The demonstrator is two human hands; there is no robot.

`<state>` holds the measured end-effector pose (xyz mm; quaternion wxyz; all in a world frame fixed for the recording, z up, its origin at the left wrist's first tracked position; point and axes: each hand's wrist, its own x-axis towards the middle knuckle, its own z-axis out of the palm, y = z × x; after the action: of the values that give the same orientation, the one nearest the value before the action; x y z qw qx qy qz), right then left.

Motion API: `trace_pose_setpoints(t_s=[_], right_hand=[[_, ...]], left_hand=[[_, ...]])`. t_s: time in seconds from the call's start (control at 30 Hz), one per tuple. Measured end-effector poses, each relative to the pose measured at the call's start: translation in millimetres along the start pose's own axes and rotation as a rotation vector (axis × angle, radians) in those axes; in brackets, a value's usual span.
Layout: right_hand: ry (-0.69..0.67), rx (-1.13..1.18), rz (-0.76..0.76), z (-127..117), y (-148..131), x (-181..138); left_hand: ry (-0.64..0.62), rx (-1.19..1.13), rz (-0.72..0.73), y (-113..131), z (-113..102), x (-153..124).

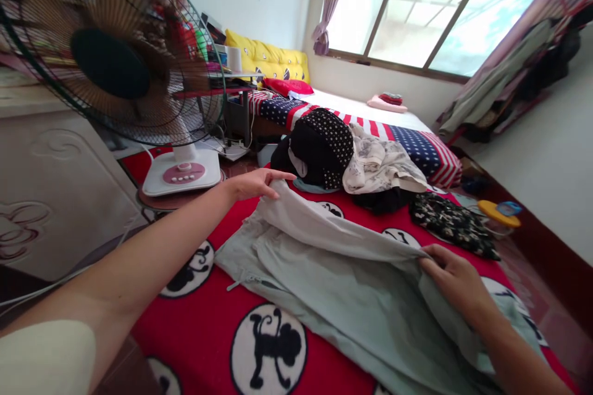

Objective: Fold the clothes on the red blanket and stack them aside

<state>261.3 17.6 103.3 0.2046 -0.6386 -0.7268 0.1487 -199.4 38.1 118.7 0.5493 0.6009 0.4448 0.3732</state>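
The pale green garment (333, 278) lies spread on the red blanket (208, 321) of the bed, with one edge lifted between both hands. The left hand (257, 184) pinches the far corner with closed fingers, and the right hand (451, 274) grips the near edge in the same way. The fabric is thin and loose, so I think it can slip from the fingers or fold with wrinkles if the two hands pull unevenly. The pile of clothes (352, 163) is just beside the left hand, and the garment could drag it. The fan (115, 62) stands near and may blow the cloth.
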Motion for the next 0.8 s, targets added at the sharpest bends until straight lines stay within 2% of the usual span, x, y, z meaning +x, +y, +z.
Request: trace_pose_setpoints(t_s=[0.13,0.27,0.37,0.53,0.7,0.8], right_hand=[[0.088,0.049,0.024,-7,-2,0],[0.139,0.053,0.068,-6,-2,1],[0.167,0.047,0.075,-5,-1,5],[0.161,0.043,0.055,-4,3,4],[0.147,0.068,0.071,-2,11,6],[0.152,0.085,0.068,-2,13,10]], left_hand=[[0.061,0.290,0.073,4,-3,8],[0.309,0.581,0.192,5,0,22],[0.457,0.622,0.235,6,4,32],[0.416,0.515,0.197,5,2,39],[0.254,-0.044,0.077,15,-6,44],[0.179,-0.088,0.116,24,-6,56]])
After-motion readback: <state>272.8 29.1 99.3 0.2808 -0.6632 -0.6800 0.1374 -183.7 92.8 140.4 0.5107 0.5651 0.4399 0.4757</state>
